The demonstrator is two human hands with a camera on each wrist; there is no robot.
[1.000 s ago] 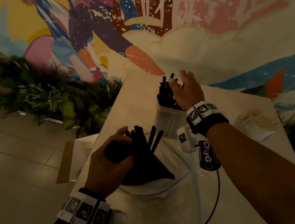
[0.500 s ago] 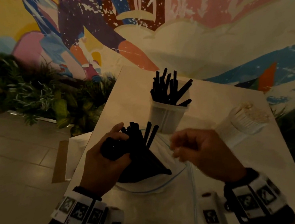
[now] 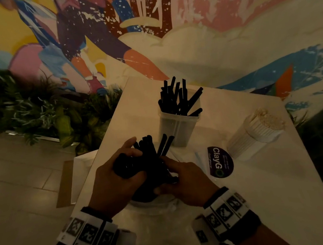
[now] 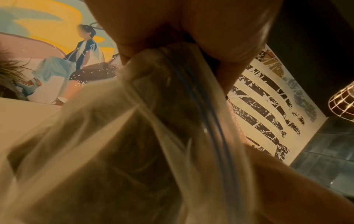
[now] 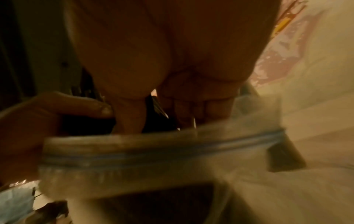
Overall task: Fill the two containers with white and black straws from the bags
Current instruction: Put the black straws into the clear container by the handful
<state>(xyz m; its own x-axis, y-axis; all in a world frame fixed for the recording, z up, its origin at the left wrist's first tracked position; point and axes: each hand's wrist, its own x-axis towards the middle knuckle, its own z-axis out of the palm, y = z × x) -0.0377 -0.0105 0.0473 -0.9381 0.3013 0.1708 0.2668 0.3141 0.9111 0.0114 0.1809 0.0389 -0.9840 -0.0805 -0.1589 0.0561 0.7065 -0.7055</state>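
On the pale table (image 3: pixel 255 192) my left hand (image 3: pixel 115 182) grips a clear zip bag (image 4: pixel 153 136) holding a bundle of black straws (image 3: pixel 149 149), whose ends fan upward. My right hand (image 3: pixel 185 179) curls round the same bundle from the right; its thumb and fingers pinch straws just above the bag's blue zip strip (image 5: pixel 153 150). Behind stands a clear container (image 3: pixel 178 128) with several black straws upright in it. A second container (image 3: pixel 256 136) packed with white straws lies tilted at the right.
A purple round sticker (image 3: pixel 220 162) lies on the table beside my right hand. Plants (image 3: pixel 31 119) line the floor at the left under a painted wall. The table's left edge drops to a tiled floor with a white board (image 3: pixel 81 175) below.
My right hand came back from the black-straw container, crossed above the bag, and now grips the straw bundle beside my left hand. The left hand has kept its hold.
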